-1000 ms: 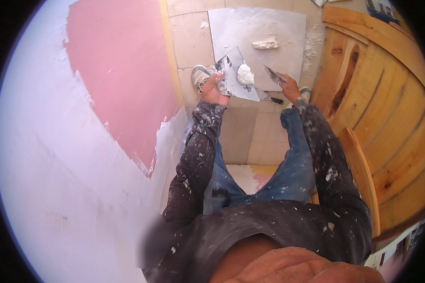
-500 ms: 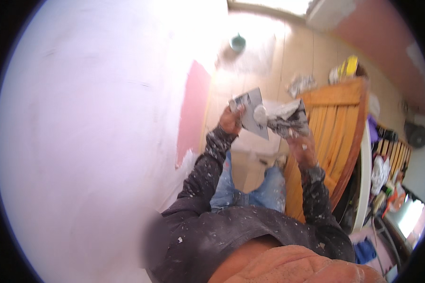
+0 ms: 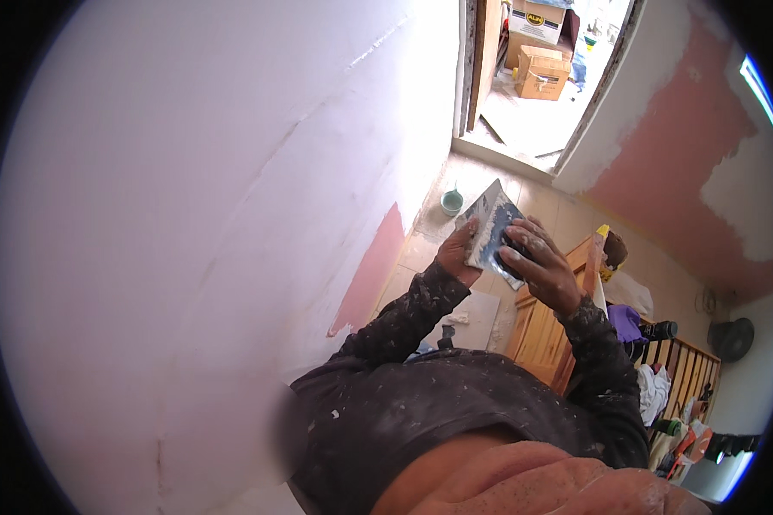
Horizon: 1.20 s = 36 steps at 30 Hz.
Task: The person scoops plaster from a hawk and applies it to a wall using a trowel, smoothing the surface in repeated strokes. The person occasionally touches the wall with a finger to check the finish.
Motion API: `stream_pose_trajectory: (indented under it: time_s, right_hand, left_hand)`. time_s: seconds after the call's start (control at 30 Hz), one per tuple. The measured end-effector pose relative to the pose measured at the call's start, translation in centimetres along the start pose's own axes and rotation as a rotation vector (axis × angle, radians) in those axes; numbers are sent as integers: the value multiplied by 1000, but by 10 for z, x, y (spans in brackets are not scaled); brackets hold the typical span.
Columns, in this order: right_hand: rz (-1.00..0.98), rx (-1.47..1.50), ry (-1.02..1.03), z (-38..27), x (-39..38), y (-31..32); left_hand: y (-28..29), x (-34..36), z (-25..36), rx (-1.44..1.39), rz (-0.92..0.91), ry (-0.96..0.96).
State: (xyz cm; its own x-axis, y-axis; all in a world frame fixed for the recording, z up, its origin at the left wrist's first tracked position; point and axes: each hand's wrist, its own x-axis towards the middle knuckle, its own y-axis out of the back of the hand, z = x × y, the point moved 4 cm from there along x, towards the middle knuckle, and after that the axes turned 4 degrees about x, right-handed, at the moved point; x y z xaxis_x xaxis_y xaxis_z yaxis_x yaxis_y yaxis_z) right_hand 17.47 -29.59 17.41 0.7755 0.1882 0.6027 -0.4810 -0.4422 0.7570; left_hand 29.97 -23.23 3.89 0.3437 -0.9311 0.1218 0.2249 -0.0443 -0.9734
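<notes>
Out in front of me, my left hand (image 3: 457, 256) grips a flat metal plastering blade (image 3: 477, 210) from its left side. My right hand (image 3: 545, 266) is curled over a second, dark-smeared scraper blade (image 3: 509, 219) that lies against the first, its handle hidden by my fingers. White putty (image 3: 489, 232) shows along the blades where they meet. Below my hands, a pale board (image 3: 483, 335) with lumps of putty (image 3: 457, 318) lies on the floor.
A white-patched wall (image 3: 189, 215) with pink paint (image 3: 369, 266) rises on my left. Ahead are a small green bowl (image 3: 452, 202) and a doorway with cardboard boxes (image 3: 543, 75). A wooden panel (image 3: 532, 335), piled cloths (image 3: 653, 390) and a black round object (image 3: 732, 341) stand on the right.
My view has swung from the floor toward the doorway. My hands have risen, and the right scraper has come over against the left blade, where earlier they were apart.
</notes>
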Motion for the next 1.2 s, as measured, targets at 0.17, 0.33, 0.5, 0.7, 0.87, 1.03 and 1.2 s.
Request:
stream_pose_trajectory:
  time_s: [0.17, 0.33, 0.5, 0.7, 0.87, 1.03, 1.2]
  right_hand:
    - [-118, -112, -150, 9, -29, -10]
    - [-185, -26, -383, 54, -99, -17]
    - [142, 239, -637, 71, -250, -64]
    - [526, 1079, -1551, 43, -302, -105]
    - [428, 777, -838, 48, -283, -46]
    - [57, 691, -727, 29, -188, 4]
    - [-146, 411, -117, -11, -72, 30]
  left_hand:
    - [-2, -16, -6, 94, 55, 65]
    - [24, -42, 5, 166, 264, -78]
    - [5, -50, 33, 100, 216, -78]
    - [34, -99, 20, 71, 353, -37]
    - [23, -121, 8, 181, 384, -92]
    - [-47, -159, 5, 538, 492, -174]
    - [-84, -173, 21, 482, 543, -102]
